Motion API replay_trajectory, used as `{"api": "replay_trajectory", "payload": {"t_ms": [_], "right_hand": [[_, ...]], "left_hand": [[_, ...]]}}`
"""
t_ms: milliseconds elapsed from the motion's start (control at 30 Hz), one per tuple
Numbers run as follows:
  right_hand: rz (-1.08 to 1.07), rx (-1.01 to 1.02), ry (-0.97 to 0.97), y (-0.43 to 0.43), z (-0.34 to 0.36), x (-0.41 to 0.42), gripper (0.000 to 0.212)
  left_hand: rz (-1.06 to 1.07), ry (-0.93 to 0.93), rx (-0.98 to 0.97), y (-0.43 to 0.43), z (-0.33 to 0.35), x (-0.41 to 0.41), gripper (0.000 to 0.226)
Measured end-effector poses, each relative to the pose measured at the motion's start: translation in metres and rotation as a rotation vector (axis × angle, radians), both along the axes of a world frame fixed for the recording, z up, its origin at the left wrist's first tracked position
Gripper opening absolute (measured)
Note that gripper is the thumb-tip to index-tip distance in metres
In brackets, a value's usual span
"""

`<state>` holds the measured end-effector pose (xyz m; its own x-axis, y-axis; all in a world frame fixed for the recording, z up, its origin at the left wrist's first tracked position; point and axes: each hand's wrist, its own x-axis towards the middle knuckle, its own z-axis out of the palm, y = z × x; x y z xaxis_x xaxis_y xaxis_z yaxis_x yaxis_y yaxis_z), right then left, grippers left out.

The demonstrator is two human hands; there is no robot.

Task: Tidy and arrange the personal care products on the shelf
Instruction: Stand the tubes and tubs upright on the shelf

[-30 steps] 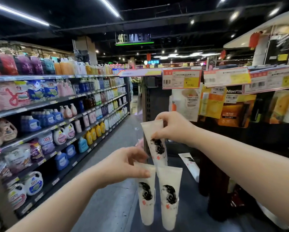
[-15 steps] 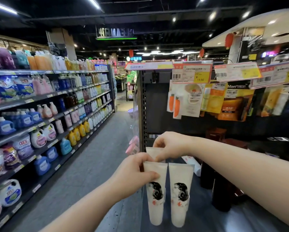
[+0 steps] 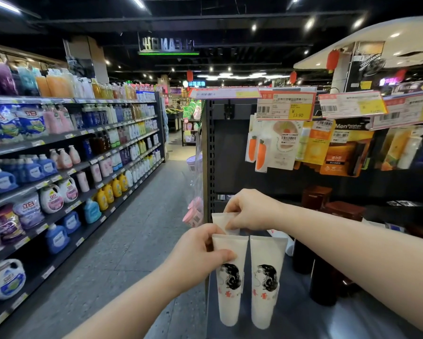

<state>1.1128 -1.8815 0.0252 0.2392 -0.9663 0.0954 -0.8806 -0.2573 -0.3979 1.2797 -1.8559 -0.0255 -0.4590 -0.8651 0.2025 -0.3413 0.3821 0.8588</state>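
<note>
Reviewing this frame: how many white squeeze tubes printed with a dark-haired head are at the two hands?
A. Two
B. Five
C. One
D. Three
D: the left hand pinches one white squeeze tube, a second stands beside it, and the right hand holds a third behind.

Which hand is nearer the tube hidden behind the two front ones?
Right. The right hand pinches the back tube at its top edge; the left hand sits lower, holding the front left tube.

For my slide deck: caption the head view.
Left hand and right hand line up white cream tubes on a store shelf.
</note>
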Motion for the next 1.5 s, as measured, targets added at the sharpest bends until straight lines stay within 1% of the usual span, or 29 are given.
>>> {"api": "replay_trajectory", "payload": {"t_ms": [233, 333, 467, 633, 733, 867, 933, 1033, 1133, 1233, 1333, 1433, 1500], "right_hand": [[-0.016, -0.002, -0.021, 0.002, -0.003, 0.004, 0.016], [-0.015, 0.023, 0.008, 0.004, -0.002, 0.006, 0.016], [-0.041, 0.032, 0.058, 0.009, 0.001, 0.007, 0.022], [-0.098, 0.035, 0.004, 0.017, 0.009, 0.009, 0.028], [-0.168, -0.042, -0.046, 0.027, 0.02, 0.009, 0.027], [-0.285, -0.247, -0.125, 0.051, 0.03, 0.018, 0.015], [-0.344, -0.315, -0.143, 0.067, 0.031, 0.024, 0.014], [-0.398, -0.388, -0.152, 0.094, 0.028, 0.037, 0.015], [-0.433, -0.399, -0.137, 0.121, 0.022, 0.052, 0.015], [-0.47, -0.351, -0.111, 0.144, 0.012, 0.066, 0.013], [-0.478, -0.347, -0.106, 0.157, 0.003, 0.081, 0.008], [-0.47, -0.321, -0.164, 0.169, -0.009, 0.103, 0.009], [-0.46, -0.267, -0.221, 0.181, -0.024, 0.118, 0.01]], "left_hand": [[-0.03, 0.006, 0.002, -0.001, -0.004, 0.0, 0.018], [-0.024, 0.003, -0.019, 0.0, -0.004, 0.001, 0.016], [-0.04, 0.008, -0.02, -0.001, -0.005, 0.001, 0.017], [-0.077, 0.089, 0.023, -0.001, -0.005, 0.006, 0.024], [-0.041, 0.127, -0.04, -0.004, 0.002, 0.016, 0.018], [-0.016, 0.194, -0.088, -0.009, 0.007, 0.033, 0.009], [-0.024, 0.218, -0.099, -0.012, 0.006, 0.039, 0.006], [-0.054, 0.236, -0.131, -0.015, 0.002, 0.044, 0.006], [-0.082, 0.247, -0.14, -0.011, -0.004, 0.044, 0.009], [-0.124, 0.213, -0.137, 0.003, -0.011, 0.05, 0.011], [-0.156, 0.154, -0.146, 0.013, -0.014, 0.067, 0.009], [-0.154, 0.102, -0.105, 0.019, -0.018, 0.091, 0.006], [-0.13, 0.064, -0.085, 0.026, -0.024, 0.107, 0.006]]}}
